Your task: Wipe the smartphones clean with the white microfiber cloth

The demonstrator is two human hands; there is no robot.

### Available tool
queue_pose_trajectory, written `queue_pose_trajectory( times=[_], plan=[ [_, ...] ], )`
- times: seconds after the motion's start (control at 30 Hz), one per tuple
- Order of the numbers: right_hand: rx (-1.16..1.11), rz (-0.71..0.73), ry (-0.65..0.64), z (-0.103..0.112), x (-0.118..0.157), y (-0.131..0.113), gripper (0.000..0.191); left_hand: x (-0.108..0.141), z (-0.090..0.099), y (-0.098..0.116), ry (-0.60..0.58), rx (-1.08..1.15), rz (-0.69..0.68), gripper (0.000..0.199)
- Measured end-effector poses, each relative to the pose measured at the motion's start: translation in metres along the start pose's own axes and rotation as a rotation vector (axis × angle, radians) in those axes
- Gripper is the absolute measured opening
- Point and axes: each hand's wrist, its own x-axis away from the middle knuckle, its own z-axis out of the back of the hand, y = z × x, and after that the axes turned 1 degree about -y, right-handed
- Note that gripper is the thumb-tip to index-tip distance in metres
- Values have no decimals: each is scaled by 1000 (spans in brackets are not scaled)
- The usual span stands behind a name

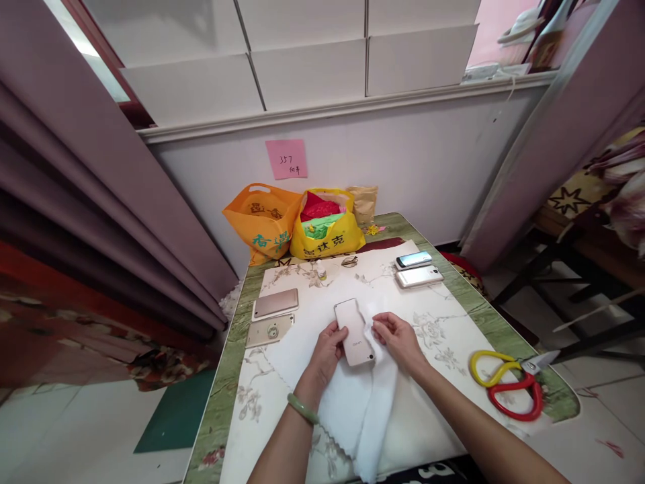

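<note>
We note the floral cloth (pixel 443 323) shows bare right of centre. Phone (pixel 355 333) over white cloth (pixel 302 356), gripped by left hand (pixel 328 348); right hand (pixel 397 337) pinches cloth edge. Fingers beneath phone hidden.

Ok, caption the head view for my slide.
Left hand holding a pale phone, right hand pinching a white cloth, over a flower-patterned tablecloth.

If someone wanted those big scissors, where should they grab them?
Probably by the red loop and yellow loop, right hand coming from the left. The scissors lie near the corner of the table, loops nearest that hand, blades pointing away to the right.
</note>
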Motion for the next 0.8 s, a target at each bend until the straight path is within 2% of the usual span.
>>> queue_pose_trajectory(
  times=[0.1, 0.27, 0.37, 0.47, 0.6, 0.7, 0.8],
  plan=[
    [17, -59, 0, -10, -5, 5, 39, 0, -1, 1, -16, -5, 5, 43],
    [373, 49, 82, -8, -9, -3, 43, 1, -4, 4, -27, -29, 7, 40],
    [419, 146, 196, 4, -3, -15, 42, 7, -7, 6, 63, -16, -6, 34],
    [548, 305, 260, 19, 13, -28, 37, 17, -11, 5, 150, 21, 13, 29],
    [764, 502, 258, 41, 32, -38, 30, 27, -27, -4, 122, 65, 35, 28],
    [817, 508, 290, 61, 35, -31, 31, 25, -40, -11, 78, 31, 21, 34],
    [840, 416, 336, 78, 33, -14, 29, 17, -48, -19, 71, -20, -22, 44]
  ],
)
